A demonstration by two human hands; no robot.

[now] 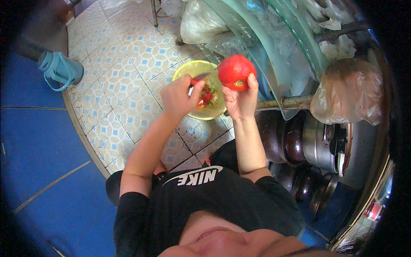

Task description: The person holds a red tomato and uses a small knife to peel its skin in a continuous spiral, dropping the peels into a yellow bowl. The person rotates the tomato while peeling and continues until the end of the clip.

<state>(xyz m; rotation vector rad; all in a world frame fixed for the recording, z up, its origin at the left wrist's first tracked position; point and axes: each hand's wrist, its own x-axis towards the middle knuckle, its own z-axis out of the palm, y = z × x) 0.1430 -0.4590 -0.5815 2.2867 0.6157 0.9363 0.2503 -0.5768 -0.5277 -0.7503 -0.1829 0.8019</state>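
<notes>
My left hand [179,94], back up, is closed on a small knife [202,76] with a red handle; its dark blade points right over a yellow plastic basin [205,116]. Slightly further right, my right hand [240,99] holds up a large red tomato [236,69], palm turned up and thumb against its side. The tomato's stem scar faces me. Red, green and pale food scraps [210,96] lie in the basin, which stands on the tiled floor below both hands. My left hand hides part of the basin and most of the knife handle.
A light-blue jug [65,71] with a handle stands at the left by blue flooring [38,138]. Glass shelves [273,57] with plastic bags [202,22] are close at the right, above steel pots [316,144]. A pinkish bag [348,91] hangs there.
</notes>
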